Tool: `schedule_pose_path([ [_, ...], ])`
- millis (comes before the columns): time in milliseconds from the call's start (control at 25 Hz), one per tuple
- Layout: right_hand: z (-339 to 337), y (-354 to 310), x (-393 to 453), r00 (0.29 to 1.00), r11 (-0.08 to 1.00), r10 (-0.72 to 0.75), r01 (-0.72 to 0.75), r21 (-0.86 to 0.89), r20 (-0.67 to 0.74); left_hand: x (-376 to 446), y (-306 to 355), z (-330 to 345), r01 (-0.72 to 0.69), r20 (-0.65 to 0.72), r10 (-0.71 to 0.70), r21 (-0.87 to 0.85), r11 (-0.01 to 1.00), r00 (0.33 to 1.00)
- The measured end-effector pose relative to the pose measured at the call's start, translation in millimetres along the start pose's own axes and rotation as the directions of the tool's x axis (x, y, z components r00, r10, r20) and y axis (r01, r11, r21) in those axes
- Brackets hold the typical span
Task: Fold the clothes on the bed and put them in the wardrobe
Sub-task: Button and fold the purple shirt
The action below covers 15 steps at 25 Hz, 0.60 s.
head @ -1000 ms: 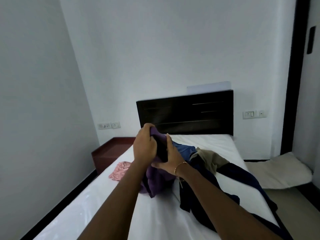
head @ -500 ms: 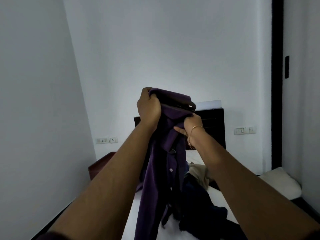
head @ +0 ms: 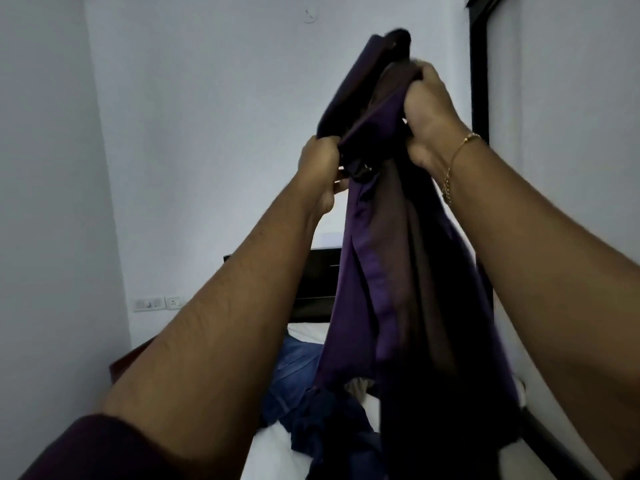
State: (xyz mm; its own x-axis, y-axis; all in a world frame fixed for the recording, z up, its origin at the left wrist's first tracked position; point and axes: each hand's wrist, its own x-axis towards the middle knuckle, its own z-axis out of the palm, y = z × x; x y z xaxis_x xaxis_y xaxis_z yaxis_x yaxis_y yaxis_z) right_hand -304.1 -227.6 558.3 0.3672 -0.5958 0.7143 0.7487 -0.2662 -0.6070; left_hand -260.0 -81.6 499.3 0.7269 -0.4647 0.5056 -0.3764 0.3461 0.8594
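Observation:
A purple shirt [head: 391,271] hangs in the air in front of me, bunched at its top. My left hand [head: 320,168] grips its upper edge on the left. My right hand [head: 431,112], with a gold bracelet at the wrist, grips the cloth higher up on the right. The shirt's lower part drops down over the bed [head: 273,448]. Under it lie a blue garment [head: 294,368] and a dark navy garment [head: 329,427] in a loose pile on the white sheet. The wardrobe is not in view.
A dark headboard [head: 313,289] stands against the white back wall. A brown bedside unit [head: 121,362] sits at the left by wall sockets [head: 157,303]. A dark door frame [head: 479,81] runs up the right side.
Both hands have lifted the purple shirt from the pile on the bed to well above it. My right hand now holds higher than my left, and my view has tilted up.

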Motion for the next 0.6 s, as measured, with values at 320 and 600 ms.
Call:
schedule_pose_path([
  [320,-15,151,-53,0.918,0.439,0.387,-0.098,-0.893,0.090,-24,-47,-96,0.131,-0.435,0.014,0.300,0.945,0.900],
  [600,-12,203,-139,0.816,0.540,0.535,-0.130,-0.832,0.219,-43,-102,-151,0.403,-0.386,-0.342,0.089,0.911,0.857],
])
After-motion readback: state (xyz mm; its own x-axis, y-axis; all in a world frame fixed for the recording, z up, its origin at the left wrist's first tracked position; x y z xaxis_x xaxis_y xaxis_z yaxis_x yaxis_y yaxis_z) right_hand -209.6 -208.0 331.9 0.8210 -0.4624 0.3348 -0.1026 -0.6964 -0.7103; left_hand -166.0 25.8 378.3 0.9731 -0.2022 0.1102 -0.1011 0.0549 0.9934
